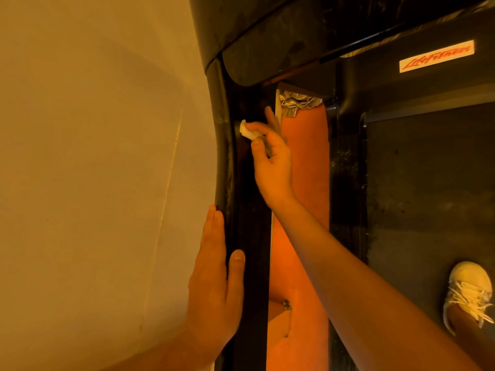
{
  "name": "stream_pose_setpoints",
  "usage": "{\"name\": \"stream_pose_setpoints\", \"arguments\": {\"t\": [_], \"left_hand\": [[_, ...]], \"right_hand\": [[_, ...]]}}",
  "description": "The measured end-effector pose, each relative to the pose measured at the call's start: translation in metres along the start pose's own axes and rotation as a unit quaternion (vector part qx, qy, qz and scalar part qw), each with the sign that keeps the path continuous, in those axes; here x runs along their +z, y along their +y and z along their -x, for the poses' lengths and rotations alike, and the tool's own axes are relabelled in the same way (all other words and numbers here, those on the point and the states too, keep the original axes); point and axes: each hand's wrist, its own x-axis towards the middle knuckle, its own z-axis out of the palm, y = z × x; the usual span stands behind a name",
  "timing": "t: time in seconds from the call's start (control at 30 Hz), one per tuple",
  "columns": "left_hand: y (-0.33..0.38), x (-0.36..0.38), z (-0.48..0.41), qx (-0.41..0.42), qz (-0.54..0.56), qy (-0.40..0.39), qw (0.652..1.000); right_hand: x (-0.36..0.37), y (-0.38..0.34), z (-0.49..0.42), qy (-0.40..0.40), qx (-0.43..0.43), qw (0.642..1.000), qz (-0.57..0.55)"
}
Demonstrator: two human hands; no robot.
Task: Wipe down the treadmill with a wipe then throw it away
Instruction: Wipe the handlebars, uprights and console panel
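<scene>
A black treadmill fills the right half of the view, with its left handrail running down along the wall and its belt deck at the right. My right hand pinches a small crumpled white wipe and presses it against the inner side of the handrail, just below the console. My left hand rests flat on the lower handrail, fingers together against the wall side, thumb on the dark inner face.
A plain wall stands close on the left. Orange floor shows between handrail and deck, with crumpled silver tape at its far end. A white laced shoe stands on the belt. A logo plate sits on the motor cover.
</scene>
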Motion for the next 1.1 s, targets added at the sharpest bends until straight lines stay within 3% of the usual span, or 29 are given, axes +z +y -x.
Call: {"name": "stream_pose_setpoints", "arguments": {"t": [0.13,0.23,0.4,0.57,0.83,1.0,1.1], "left_hand": [[-0.001,0.0,0.0,-0.004,-0.004,-0.003,1.0],[-0.002,0.0,0.0,0.0,0.0,-0.002,1.0],[-0.001,0.001,0.0,-0.005,-0.001,-0.002,1.0],[-0.001,0.001,0.0,0.002,-0.005,-0.001,1.0],[-0.001,0.001,0.001,0.003,-0.011,0.001,1.0],[-0.001,0.002,0.001,-0.001,-0.013,0.0,1.0],[-0.001,0.001,0.0,-0.003,-0.008,0.0,1.0]], "right_hand": [[0.001,-0.006,0.01,-0.051,0.053,0.996,-0.057],[0.004,-0.017,0.006,-0.045,0.095,0.99,-0.096],[0.003,-0.017,-0.004,-0.053,0.097,0.994,-0.022],[0.008,-0.02,-0.02,-0.109,0.149,0.969,0.166],[0.02,-0.036,-0.018,-0.113,0.138,0.975,0.132],[0.018,-0.036,-0.026,-0.098,0.176,0.97,0.135],[0.022,-0.041,-0.017,-0.11,0.149,0.974,0.133]]}}
